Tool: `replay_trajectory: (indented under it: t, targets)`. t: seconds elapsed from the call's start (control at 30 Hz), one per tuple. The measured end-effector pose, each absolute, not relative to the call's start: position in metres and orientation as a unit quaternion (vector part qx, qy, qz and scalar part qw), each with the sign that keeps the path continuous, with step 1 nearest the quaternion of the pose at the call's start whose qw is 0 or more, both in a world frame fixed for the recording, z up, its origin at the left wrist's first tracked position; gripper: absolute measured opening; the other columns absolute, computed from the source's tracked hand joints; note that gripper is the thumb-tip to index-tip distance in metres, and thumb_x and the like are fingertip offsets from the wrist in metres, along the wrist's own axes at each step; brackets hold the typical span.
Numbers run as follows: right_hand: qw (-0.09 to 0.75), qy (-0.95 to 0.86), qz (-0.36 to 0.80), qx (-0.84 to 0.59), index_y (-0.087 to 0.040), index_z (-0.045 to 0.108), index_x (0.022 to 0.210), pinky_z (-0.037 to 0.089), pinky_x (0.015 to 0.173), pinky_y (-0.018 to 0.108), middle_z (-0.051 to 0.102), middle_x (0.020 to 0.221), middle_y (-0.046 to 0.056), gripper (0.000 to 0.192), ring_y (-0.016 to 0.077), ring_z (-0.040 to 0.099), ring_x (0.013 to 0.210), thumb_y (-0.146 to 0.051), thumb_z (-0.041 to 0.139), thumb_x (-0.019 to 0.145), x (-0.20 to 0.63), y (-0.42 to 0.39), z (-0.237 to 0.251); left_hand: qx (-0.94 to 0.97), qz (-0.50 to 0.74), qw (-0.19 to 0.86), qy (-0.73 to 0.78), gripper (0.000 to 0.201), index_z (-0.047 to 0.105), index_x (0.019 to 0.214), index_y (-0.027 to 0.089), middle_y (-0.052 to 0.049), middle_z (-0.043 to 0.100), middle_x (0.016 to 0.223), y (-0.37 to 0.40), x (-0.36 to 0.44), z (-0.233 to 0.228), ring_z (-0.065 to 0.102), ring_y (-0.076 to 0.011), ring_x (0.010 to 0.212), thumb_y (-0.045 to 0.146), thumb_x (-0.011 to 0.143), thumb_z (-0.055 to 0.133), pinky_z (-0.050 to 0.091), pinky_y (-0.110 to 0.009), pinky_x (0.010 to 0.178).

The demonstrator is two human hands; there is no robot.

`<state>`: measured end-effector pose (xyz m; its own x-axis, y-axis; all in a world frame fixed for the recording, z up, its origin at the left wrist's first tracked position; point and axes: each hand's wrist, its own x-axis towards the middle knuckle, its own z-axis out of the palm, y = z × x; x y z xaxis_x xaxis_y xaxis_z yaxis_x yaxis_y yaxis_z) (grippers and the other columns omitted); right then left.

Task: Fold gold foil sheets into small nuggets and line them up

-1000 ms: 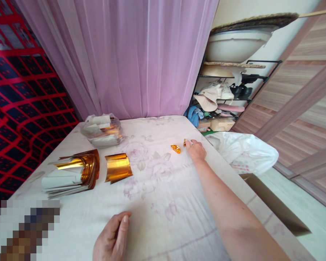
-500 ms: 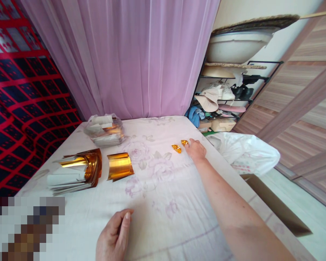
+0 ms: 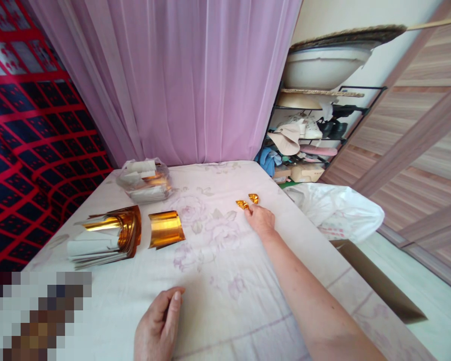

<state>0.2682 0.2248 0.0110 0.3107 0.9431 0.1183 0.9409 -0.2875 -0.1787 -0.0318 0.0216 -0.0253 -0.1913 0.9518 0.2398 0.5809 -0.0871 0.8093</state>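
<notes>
Two small folded gold paper pieces lie side by side on the table, one [image 3: 242,204] to the left and one [image 3: 253,198] to the right. My right hand [image 3: 260,219] is stretched out flat just below them, its fingertips touching or almost touching the left piece, holding nothing. My left hand [image 3: 158,326] rests near the front edge of the table with loosely curled fingers and nothing in it. A curled sheet of gold foil paper [image 3: 165,229] lies left of centre, next to a stack of gold and white sheets [image 3: 105,235].
The table [image 3: 218,281] wears a pale floral cloth. A clear plastic bag of paper [image 3: 145,179] sits at the back left. A white plastic bag [image 3: 338,210] hangs off the right side, a cluttered shelf rack [image 3: 308,135] behind it. A pink curtain [image 3: 180,75] hangs behind.
My right hand has let go of the second gold piece and drawn back toward me and to the left, ending below the two pieces. My left hand has barely moved.
</notes>
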Motion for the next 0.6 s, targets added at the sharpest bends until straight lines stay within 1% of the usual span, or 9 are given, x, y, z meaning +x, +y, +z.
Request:
replay_trajectory:
  t: [0.17, 0.4, 0.6]
  targets:
    - [0.109, -0.553, 0.002, -0.826, -0.023, 0.070, 0.110, 0.046, 0.077, 0.028, 0.073, 0.098, 0.011, 0.035, 0.0205, 0.067, 0.090, -0.039, 0.043, 0.094, 0.273, 0.230, 0.013, 0.603, 0.425, 0.215, 0.640, 0.037, 0.073, 0.086, 0.022, -0.003, 0.074, 0.082, 0.021, -0.031, -0.020, 0.070, -0.0201, 0.073, 0.053, 0.087, 0.051, 0.058, -0.026, 0.068]
    - [0.117, -0.513, 0.003, -0.851, -0.023, 0.072, 0.107, 0.047, 0.076, 0.030, 0.073, 0.095, 0.012, 0.037, 0.0225, 0.068, 0.088, -0.039, 0.042, 0.094, 0.277, 0.234, 0.012, 0.610, 0.430, 0.209, 0.632, 0.035, 0.073, 0.086, 0.022, -0.003, 0.074, 0.081, 0.022, -0.031, -0.022, 0.071, -0.0193, 0.072, 0.051, 0.087, 0.052, 0.058, -0.024, 0.067]
    - [0.127, -0.505, 0.010, -0.854, -0.022, 0.073, 0.105, 0.047, 0.077, 0.030, 0.073, 0.095, 0.013, 0.039, 0.0224, 0.068, 0.089, -0.044, 0.044, 0.093, 0.278, 0.236, 0.010, 0.605, 0.429, 0.211, 0.636, 0.036, 0.073, 0.085, 0.022, -0.003, 0.074, 0.080, 0.022, -0.031, -0.019, 0.071, -0.0200, 0.071, 0.052, 0.086, 0.053, 0.058, -0.026, 0.066]
